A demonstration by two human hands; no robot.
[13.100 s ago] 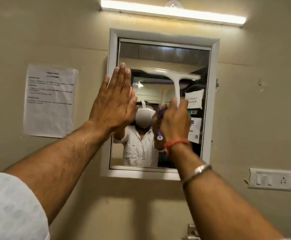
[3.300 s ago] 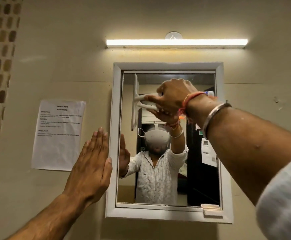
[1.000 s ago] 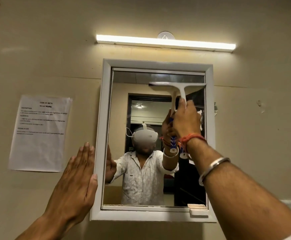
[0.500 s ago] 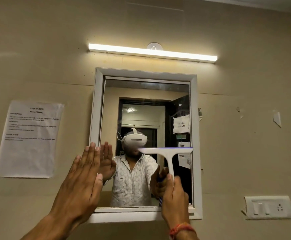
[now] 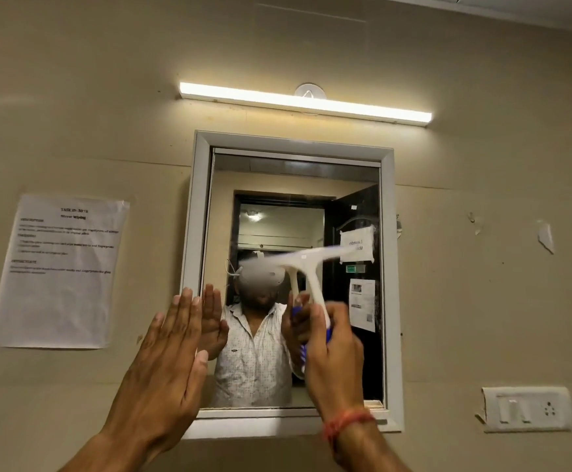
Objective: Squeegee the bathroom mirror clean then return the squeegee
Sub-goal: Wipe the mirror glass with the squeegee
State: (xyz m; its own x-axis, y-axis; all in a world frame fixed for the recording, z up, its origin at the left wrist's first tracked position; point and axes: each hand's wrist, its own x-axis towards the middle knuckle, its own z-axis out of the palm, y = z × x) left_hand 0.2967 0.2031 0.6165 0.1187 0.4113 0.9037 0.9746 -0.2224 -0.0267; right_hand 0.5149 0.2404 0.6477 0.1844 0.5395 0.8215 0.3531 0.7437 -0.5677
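Beige wall (image 5: 73, 97) is filling the head view, with a strip light (image 5: 305, 103) glowing above a white-framed mirror (image 5: 277, 212). A printed sheet (image 5: 58, 270) is hanging to the left of the mirror and a switch plate (image 5: 526, 408) is sitting low on the right.

As for progress, the squeegee work is under way: the glass is looking clear, with no streaks or drops that can be made out, though blur is making fine marks hard to judge. Judging by the tool's place at mid-height, the lower part of the pane is probably waiting for the blade. Returning the tool is not yet done, and where it belongs is not showing.

Left hand (image 5: 162, 366) is spreading flat and wide, fingers together and pointing up, over the mirror's left frame and lower corner; whether the palm is pressing on the frame or hovering just off it cannot be told.

Right hand (image 5: 334, 356) is wrapping closed around the blue-and-white handle of the squeegee (image 5: 306, 267). Its white blade is lying across the middle of the glass, tilted slightly up to the right and smeared by motion, so actual contact with the mirror cannot be confirmed.
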